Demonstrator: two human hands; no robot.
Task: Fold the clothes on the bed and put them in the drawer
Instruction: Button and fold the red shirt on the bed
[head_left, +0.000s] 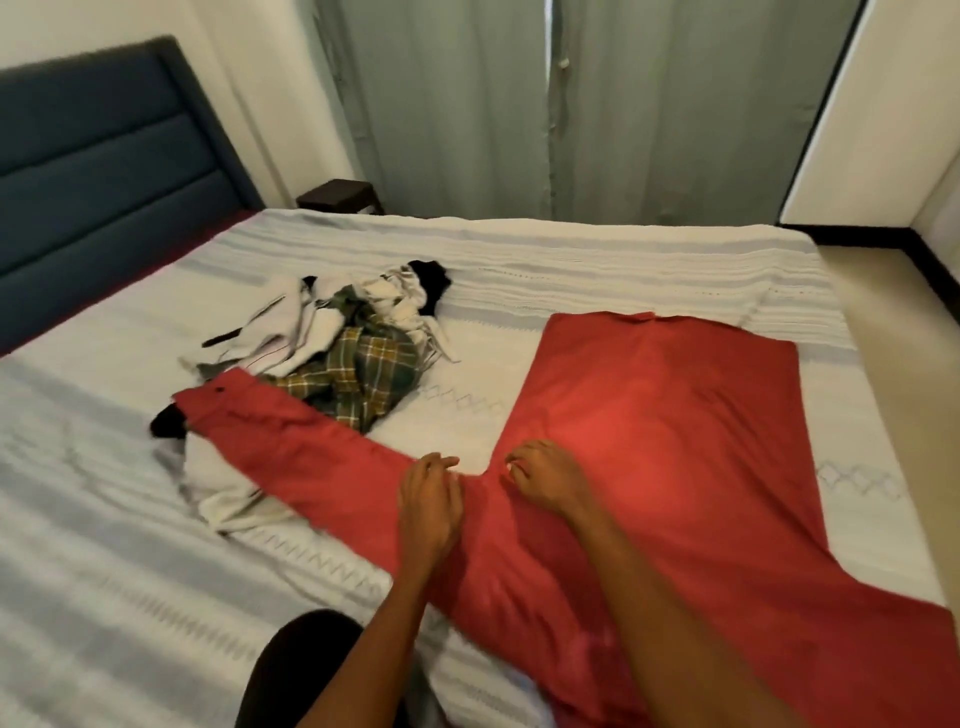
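A red long-sleeved shirt (654, 426) lies spread flat on the bed (597, 260), one sleeve stretched out to the left. Both my hands rest on it where that sleeve meets the body. My left hand (428, 499) has its fingers bent over the sleeve's upper edge. My right hand (545, 480) curls its fingers into the cloth just to the right. Behind the sleeve is a loose pile of clothes (343, 343): green plaid, white and black pieces. A crumpled white garment (223, 493) lies partly under the sleeve's cuff end.
A dark blue padded headboard (104, 171) stands at the left. Grey-green curtains (545, 104) hang behind the bed, and a small dark side table (337, 195) sits beside it. Pale floor (898, 322) runs along the bed's right side.
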